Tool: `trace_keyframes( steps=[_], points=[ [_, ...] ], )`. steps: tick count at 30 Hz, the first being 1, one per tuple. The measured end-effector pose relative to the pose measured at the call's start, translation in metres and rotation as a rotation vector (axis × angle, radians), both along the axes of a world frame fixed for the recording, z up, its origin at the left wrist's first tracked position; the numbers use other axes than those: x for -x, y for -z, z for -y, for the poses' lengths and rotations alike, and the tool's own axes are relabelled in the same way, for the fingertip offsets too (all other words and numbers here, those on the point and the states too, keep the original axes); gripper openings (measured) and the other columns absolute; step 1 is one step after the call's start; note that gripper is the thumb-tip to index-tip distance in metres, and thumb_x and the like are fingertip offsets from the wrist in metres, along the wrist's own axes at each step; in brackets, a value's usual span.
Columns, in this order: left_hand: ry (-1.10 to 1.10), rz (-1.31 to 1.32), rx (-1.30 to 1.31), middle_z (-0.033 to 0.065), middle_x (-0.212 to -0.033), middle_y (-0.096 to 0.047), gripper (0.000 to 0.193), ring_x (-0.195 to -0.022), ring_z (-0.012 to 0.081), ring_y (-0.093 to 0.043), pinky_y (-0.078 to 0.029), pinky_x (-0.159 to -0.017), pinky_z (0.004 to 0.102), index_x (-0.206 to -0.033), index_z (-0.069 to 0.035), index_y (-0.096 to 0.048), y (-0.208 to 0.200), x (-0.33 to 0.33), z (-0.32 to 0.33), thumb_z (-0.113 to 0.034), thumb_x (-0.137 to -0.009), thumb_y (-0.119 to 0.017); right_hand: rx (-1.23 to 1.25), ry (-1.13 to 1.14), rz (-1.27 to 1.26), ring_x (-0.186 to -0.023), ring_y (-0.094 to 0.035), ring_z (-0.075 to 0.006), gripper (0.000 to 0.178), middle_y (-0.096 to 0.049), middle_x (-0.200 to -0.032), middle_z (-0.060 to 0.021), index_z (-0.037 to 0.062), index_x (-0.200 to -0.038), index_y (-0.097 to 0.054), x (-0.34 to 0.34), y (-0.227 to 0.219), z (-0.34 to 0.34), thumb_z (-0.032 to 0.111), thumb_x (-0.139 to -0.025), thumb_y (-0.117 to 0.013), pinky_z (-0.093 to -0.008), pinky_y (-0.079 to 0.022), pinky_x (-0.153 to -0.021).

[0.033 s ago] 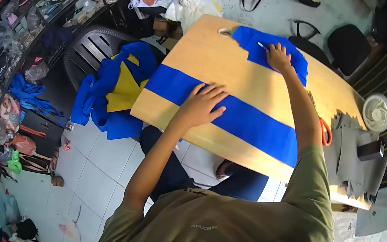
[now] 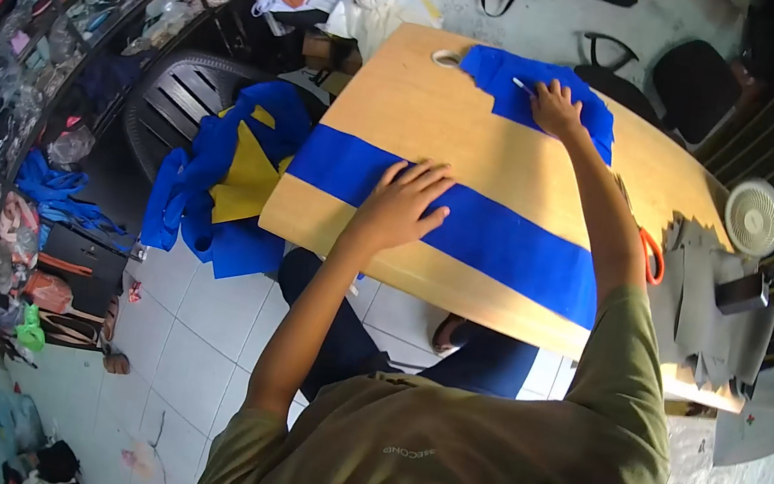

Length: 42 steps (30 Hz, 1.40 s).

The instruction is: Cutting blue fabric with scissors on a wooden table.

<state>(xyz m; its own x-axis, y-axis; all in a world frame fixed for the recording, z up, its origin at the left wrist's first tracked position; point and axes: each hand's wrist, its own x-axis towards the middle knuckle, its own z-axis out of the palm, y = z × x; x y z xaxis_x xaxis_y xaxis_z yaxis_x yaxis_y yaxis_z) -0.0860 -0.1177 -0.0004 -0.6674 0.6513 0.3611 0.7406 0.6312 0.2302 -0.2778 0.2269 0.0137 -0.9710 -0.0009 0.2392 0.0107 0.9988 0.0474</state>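
A long blue cloth strip [image 2: 499, 235] lies across the wooden table [image 2: 413, 79], near its front edge. Flat on that strip, with fingers spread, rests my left hand [image 2: 400, 206]; it holds nothing. Farther off, on the right, several blue cloth pieces [image 2: 520, 103] with uneven edges lie at the table's back edge. Over them is my right hand [image 2: 557, 109], its fingers bent about a slim white pen [image 2: 521, 85] whose end sticks out to the left. The rest of the pen is hidden by the hand.
Orange-handled scissors [image 2: 649, 255], grey cloth pieces [image 2: 695, 311], a dark box [image 2: 741, 294] and a small white fan [image 2: 754, 217] lie right. A tape roll [image 2: 445, 58] sits at the back. Blue and yellow cloth [image 2: 247, 169] heaps on a dark chair [image 2: 182, 98] at left, beside crowded shelves [image 2: 60, 69].
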Motion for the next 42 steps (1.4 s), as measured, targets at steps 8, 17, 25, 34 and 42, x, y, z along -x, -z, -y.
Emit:
trace_keyframes(
  steps=[8, 17, 25, 34, 42],
  points=[
    [-0.101, -0.005, 0.087, 0.0050, -0.158, -0.042, 0.053, -0.147, 0.0256, -0.035, -0.022, -0.121, 0.0473, -0.148, -0.013, -0.048, 0.007, 0.003, 0.000, -0.040, -0.102, -0.051, -0.102, -0.290, -0.327, -0.126, -0.048, -0.0329, 0.061, -0.048, -0.140, -0.0131, 0.0254, -0.146, -0.046, -0.123, -0.015, 0.048, 0.034, -0.089, -0.067, -0.0595, -0.043, -0.095],
    [-0.212, 0.009, 0.069, 0.0071, -0.159, -0.040, 0.055, -0.149, 0.0283, -0.034, -0.019, -0.121, 0.0536, -0.150, -0.014, -0.046, 0.013, -0.011, -0.011, -0.042, -0.103, -0.046, 0.386, -0.282, -0.156, -0.112, -0.060, -0.0317, 0.039, -0.059, -0.123, -0.0109, 0.0144, -0.132, -0.059, -0.285, -0.037, 0.038, 0.019, -0.093, -0.063, -0.0460, -0.049, -0.095],
    [-0.186, -0.044, 0.018, 0.0080, -0.155, -0.045, 0.051, -0.144, 0.0296, -0.040, -0.024, -0.119, 0.0536, -0.145, -0.012, -0.051, 0.012, -0.007, -0.006, -0.040, -0.102, -0.048, 0.325, -0.303, -0.136, -0.115, -0.059, -0.0349, 0.028, -0.063, -0.115, -0.0144, 0.0027, -0.112, -0.065, -0.144, -0.001, 0.078, 0.024, -0.093, -0.063, -0.0519, -0.051, -0.090],
    [-0.209, -0.068, -0.017, 0.0081, -0.150, -0.049, 0.049, -0.141, 0.0282, -0.043, -0.027, -0.117, 0.0536, -0.140, -0.011, -0.055, 0.014, -0.011, 0.000, -0.038, -0.099, -0.055, 0.281, -0.135, -0.848, -0.103, -0.058, -0.0323, 0.015, -0.063, -0.100, -0.0094, 0.0100, -0.098, -0.064, -0.037, -0.076, 0.072, 0.023, -0.092, -0.062, -0.0546, -0.044, -0.083],
    [-0.188, -0.063, -0.022, 0.0070, -0.148, -0.050, 0.048, -0.142, 0.0271, -0.041, -0.028, -0.117, 0.0526, -0.138, -0.011, -0.056, 0.010, -0.010, -0.013, -0.037, -0.097, -0.056, 0.206, 0.401, -0.093, -0.124, -0.057, -0.0292, 0.027, -0.068, -0.125, -0.0068, 0.0157, -0.118, -0.072, 0.007, -0.008, 0.000, 0.021, -0.094, -0.059, -0.0549, -0.041, -0.100]
  ],
)
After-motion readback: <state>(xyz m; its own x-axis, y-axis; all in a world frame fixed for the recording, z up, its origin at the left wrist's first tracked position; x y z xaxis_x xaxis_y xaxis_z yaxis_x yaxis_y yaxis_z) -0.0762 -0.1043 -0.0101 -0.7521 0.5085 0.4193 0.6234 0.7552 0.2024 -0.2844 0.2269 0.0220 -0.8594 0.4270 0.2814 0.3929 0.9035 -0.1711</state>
